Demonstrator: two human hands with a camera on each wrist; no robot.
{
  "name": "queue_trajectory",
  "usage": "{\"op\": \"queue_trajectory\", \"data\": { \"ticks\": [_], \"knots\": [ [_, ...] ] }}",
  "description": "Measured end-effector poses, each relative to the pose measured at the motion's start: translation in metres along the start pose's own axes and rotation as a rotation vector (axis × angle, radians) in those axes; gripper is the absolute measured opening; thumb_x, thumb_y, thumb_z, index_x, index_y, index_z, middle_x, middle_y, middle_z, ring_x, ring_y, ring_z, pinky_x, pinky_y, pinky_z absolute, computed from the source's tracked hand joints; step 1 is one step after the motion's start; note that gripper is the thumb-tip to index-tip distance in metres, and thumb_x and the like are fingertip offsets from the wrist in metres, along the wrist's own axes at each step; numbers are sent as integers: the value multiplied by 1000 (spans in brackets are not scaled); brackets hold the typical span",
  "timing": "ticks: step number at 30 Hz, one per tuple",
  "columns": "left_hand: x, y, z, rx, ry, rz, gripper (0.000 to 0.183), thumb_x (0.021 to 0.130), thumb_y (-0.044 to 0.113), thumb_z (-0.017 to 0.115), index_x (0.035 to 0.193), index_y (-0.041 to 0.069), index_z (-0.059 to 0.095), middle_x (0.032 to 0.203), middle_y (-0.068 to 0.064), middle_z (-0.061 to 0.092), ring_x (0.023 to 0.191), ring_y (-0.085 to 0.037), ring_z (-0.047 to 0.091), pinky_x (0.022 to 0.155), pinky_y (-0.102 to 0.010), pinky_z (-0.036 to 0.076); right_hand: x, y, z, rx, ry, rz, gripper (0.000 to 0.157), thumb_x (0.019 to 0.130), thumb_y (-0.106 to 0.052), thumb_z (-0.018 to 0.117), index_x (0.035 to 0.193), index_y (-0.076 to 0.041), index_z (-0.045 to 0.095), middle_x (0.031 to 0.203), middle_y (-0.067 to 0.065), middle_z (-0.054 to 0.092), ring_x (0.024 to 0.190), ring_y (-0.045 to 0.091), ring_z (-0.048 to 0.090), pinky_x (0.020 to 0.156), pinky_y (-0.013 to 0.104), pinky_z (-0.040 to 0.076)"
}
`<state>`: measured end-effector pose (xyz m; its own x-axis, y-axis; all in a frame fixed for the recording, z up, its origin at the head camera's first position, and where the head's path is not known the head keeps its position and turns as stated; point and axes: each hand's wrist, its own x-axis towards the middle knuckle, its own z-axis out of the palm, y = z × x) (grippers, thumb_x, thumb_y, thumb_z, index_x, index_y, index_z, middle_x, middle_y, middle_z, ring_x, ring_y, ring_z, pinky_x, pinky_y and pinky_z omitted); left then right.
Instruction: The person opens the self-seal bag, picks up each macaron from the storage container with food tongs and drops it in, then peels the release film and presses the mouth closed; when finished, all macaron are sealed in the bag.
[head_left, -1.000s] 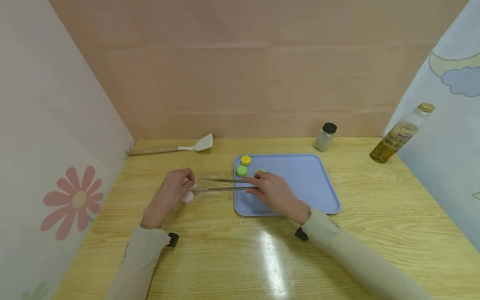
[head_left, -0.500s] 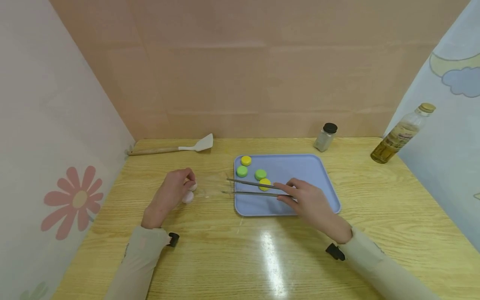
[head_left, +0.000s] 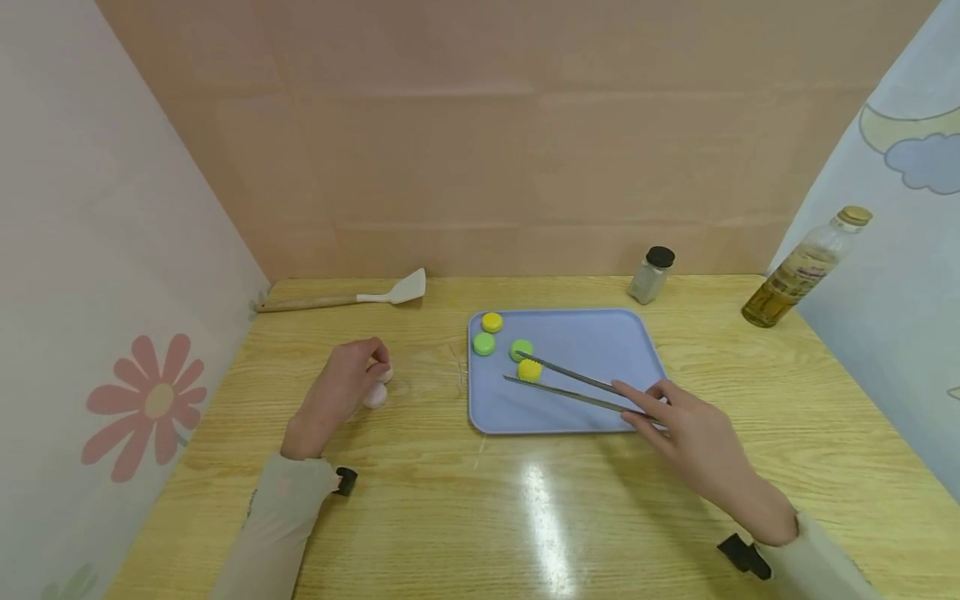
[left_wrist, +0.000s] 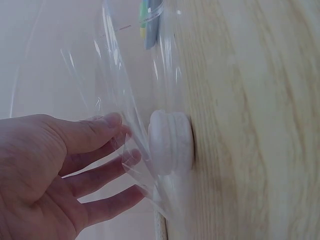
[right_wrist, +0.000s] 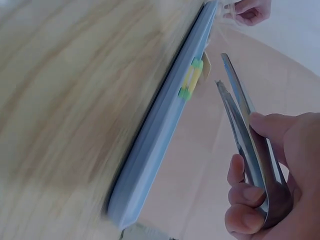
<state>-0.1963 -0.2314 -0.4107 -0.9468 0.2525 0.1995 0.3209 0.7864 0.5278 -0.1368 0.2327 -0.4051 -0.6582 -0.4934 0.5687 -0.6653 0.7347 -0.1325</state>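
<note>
My left hand (head_left: 341, 387) pinches the edge of a clear plastic bag (left_wrist: 122, 85) between thumb and fingers. Pale pinkish-white macarons (left_wrist: 171, 142) sit at the bag on the table, right beside that hand. In my right hand (head_left: 693, 433) are metal tongs (right_wrist: 250, 135), their arms spread with nothing between the tips. The tongs' tips hang above the blue tray (head_left: 600, 333), overlapping a yellow macaron (head_left: 529, 372) and a green macaron (head_left: 522, 344) in the head view. Another green macaron (head_left: 483, 344) and a second yellow macaron (head_left: 492, 322) lie at the tray's left side.
A spatula (head_left: 405, 287) with a wooden handle lies at the back left of the wooden table (head_left: 420, 517). Behind the tray stands a small black-lidded jar (head_left: 650, 275). An oil bottle (head_left: 802, 271) is at the back right, by the side wall.
My right hand has drawn the tongs from the bag rightward over the tray, uncovering the green and yellow macarons beneath. The left hand has stayed at the bag.
</note>
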Motion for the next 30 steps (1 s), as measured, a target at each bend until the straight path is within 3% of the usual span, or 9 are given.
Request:
{"op": "queue_trajectory", "data": {
  "ticks": [3, 8, 17, 30],
  "knots": [
    [-1, 0, 0, -5, -1, 0, 6, 97, -1, 66, 92, 2, 65, 88, -9, 68, 63, -15, 51, 59, -31, 45, -10, 4, -8, -25, -17, 45, 35, 98, -35, 68, 130, -21, 71, 84, -7, 56, 54, -3, 29, 44, 19, 27],
    [-1, 0, 0, -15, -3, -12, 5, 97, -1, 66, 92, 2, 65, 89, -9, 68, 64, -15, 52, 59, -30, 45, -21, 8, -15, -58, -58, 98, 41, 89, -21, 78, 129, -20, 71, 83, -8, 54, 53, -4, 26, 44, 19, 26],
    [-2, 0, 0, -15, -5, -9, 5, 96, -1, 67, 93, 2, 65, 89, -10, 68, 66, -16, 54, 60, -31, 45, -33, 12, -12, -63, -91, 119, 42, 85, -16, 81, 126, -18, 72, 80, -11, 51, 52, -4, 24, 43, 19, 24],
    [-2, 1, -1, -19, -2, 4, 5, 97, -2, 65, 93, 1, 65, 89, -10, 68, 63, -16, 50, 58, -29, 43, -28, 11, -6, -25, -155, 161, 38, 87, -19, 80, 125, -20, 73, 78, -14, 44, 55, -3, 29, 45, 20, 28]
  ]
}}
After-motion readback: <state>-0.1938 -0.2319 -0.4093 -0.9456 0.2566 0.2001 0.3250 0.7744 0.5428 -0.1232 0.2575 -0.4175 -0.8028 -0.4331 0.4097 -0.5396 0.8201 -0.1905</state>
